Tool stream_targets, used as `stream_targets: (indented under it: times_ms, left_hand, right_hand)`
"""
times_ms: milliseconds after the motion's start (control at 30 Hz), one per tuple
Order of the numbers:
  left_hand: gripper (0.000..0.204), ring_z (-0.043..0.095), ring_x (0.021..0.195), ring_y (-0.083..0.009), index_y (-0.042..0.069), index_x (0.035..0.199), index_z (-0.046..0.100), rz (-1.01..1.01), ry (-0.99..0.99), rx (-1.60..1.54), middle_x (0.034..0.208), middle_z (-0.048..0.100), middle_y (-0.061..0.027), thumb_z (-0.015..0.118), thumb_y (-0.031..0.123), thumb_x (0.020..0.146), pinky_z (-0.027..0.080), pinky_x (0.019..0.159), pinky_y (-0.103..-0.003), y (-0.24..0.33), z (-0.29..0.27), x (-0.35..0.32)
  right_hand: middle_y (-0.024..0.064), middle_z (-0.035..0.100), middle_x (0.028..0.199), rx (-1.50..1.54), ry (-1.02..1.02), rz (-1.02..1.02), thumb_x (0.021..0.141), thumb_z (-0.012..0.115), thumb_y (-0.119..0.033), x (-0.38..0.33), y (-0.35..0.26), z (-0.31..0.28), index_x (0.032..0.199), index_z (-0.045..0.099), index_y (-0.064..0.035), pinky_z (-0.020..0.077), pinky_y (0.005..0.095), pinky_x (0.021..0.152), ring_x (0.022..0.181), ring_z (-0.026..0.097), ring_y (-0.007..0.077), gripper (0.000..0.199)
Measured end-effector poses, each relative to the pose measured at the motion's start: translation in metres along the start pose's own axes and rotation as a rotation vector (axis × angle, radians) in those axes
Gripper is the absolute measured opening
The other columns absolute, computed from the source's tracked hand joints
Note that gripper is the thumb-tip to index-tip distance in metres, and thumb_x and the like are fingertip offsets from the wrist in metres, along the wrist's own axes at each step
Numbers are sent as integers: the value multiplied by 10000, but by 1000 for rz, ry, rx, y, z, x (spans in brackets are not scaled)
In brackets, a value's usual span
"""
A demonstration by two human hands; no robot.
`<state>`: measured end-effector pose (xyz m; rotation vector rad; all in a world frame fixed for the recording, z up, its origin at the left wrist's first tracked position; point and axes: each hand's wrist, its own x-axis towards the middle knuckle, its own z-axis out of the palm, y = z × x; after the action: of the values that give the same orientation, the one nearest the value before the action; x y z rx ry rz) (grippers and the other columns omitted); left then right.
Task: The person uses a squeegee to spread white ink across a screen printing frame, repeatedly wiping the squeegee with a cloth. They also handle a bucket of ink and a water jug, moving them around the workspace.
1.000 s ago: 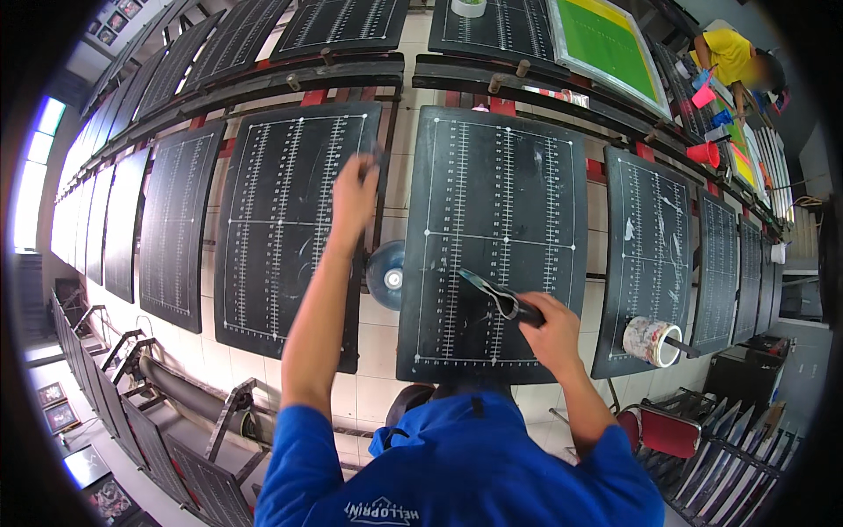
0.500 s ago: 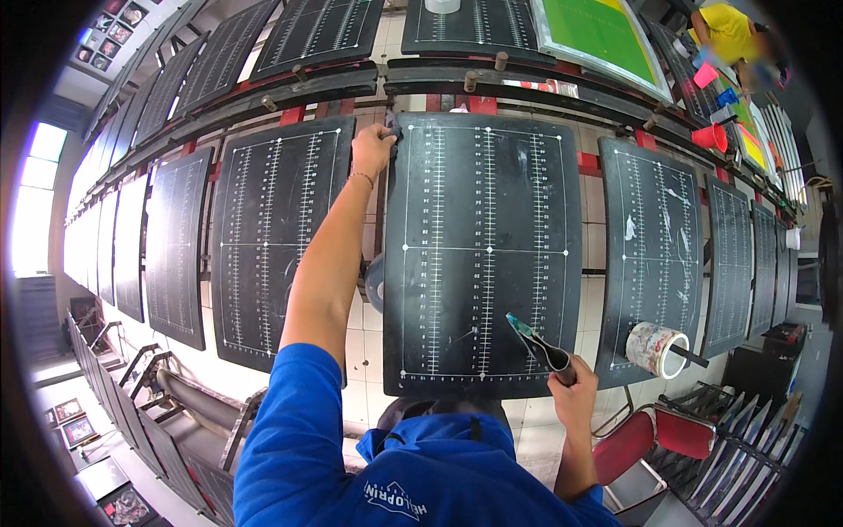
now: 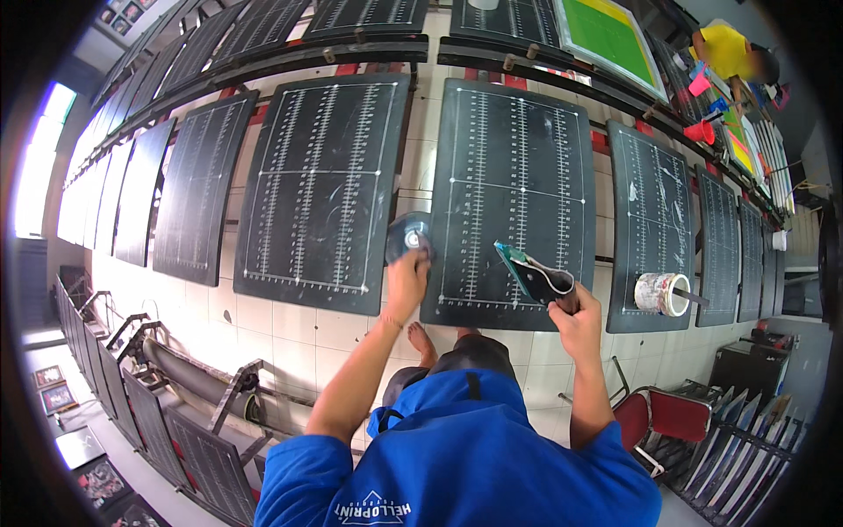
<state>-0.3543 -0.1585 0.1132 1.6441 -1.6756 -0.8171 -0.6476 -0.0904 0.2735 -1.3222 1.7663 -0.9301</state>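
Observation:
My left hand (image 3: 406,285) is low in the gap between two black ruled printing boards, its fingers curled at a round, dark tub-like thing (image 3: 409,234). What those fingers hold, if anything, I cannot make out. My right hand (image 3: 577,318) grips a dark, bent scraper-like sheet (image 3: 533,277) with a teal edge, tilted over the near right part of the middle board (image 3: 492,211). This board has white ruler lines and dots. Left of the gap lies a similar board (image 3: 320,211).
To the right, a paint-smeared white bucket (image 3: 654,294) with a dark handle sits on another ruled board (image 3: 645,176). A dark rail (image 3: 281,88) runs behind the boards. A green-and-yellow framed screen (image 3: 610,44) is beyond it. A red chair (image 3: 676,413) stands near right; another person (image 3: 727,54) is far right.
My left hand has come back from the middle board's far left corner, where it held a dark rag, to the round thing in the gap. My right hand still grips the sheet. The view has shifted.

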Motion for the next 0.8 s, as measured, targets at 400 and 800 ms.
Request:
stream_targets:
  times_ms: [400, 800]
  left_hand:
    - [121, 692, 756, -199, -24, 995, 624, -510, -31, -417, 853, 700, -134, 642, 60, 910, 542, 683, -327, -121, -37, -211]
    - [170, 603, 768, -174, -9, 1068, 535, -412, 481, -425, 967, 600, -110, 625, 70, 948, 487, 692, -313, -16, 65, -162]
  right_hand:
    - [-20, 582, 731, 62, 220, 44, 789, 665, -23, -96, 1, -22, 909, 645, 12, 368, 239, 617, 680, 475, 60, 126]
    - [0, 642, 827, 222, 406, 65, 790, 661, -2, -146, 38, -112, 974, 672, 24, 421, 233, 681, 745, 538, 69, 185]
